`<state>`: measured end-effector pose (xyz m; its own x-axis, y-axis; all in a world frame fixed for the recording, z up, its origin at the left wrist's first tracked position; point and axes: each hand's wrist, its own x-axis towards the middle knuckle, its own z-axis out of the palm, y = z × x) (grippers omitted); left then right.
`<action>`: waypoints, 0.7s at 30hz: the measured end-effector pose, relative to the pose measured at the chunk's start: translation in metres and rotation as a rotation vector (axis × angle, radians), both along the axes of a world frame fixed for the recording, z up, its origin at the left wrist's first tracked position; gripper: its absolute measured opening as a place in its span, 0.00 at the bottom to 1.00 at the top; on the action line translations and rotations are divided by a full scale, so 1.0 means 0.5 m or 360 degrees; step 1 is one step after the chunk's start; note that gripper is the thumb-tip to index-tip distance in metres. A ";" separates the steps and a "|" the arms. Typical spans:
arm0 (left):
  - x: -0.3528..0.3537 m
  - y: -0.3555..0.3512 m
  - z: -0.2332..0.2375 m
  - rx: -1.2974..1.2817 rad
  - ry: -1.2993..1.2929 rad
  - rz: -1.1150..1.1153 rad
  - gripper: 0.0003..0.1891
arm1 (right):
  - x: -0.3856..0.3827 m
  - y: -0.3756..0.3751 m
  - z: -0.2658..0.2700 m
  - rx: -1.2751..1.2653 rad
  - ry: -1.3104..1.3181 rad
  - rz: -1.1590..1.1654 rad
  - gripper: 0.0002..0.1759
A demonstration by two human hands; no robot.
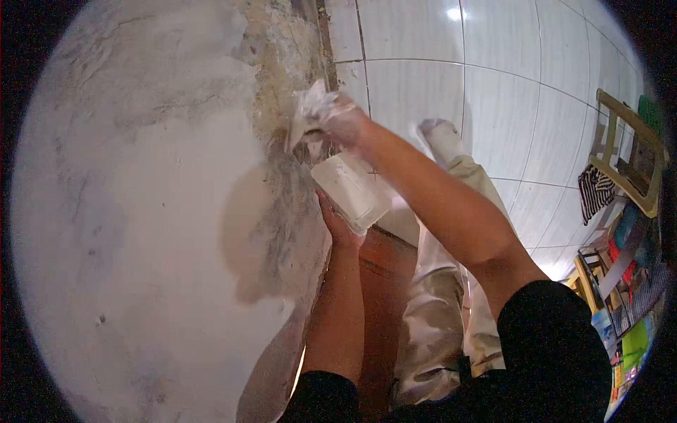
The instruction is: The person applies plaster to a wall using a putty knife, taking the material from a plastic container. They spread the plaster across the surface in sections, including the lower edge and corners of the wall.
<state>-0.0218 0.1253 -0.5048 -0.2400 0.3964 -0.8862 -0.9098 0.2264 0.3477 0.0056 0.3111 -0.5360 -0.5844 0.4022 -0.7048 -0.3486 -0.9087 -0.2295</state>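
Note:
My left hand [344,229] grips a white rectangular tub [349,190] from below and from its wall side. The tub is tilted and streaked with white. Just above it, my right hand [345,125] is closed on a crumpled whitish piece [314,113] that looks like thin plastic or cloth; motion blur hides its exact kind. That piece is close to the patchy wall [162,211], whose surface is mostly white, with bare grey-brown areas near my hands. White smears cover the fingers of my right hand.
Pale tiles with dark joints [416,92] spread at the upper right. A wooden frame-like piece of furniture [631,151] stands at the far right, with a striped cloth [596,192] beside it. Mixed colourful items [635,338] fill the lower right. A reddish-brown surface [384,282] lies between my arms.

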 end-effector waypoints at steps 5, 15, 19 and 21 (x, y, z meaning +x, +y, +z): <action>0.014 0.024 0.043 0.0118 0.0122 -0.0009 0.33 | 0.058 0.016 -0.054 0.0920 -0.0242 -0.0077 0.13; 0.052 -0.079 0.144 0.0233 -0.0008 0.0172 0.35 | 0.018 -0.078 0.131 0.2739 -0.1347 0.0006 0.14; 0.071 -0.087 0.208 0.0283 -0.0050 0.0246 0.34 | 0.060 -0.046 0.341 0.1082 -0.0350 0.0016 0.18; 0.093 -0.120 0.236 0.0290 -0.0087 0.0287 0.34 | 0.040 -0.062 0.355 0.1384 -0.0468 -0.0040 0.18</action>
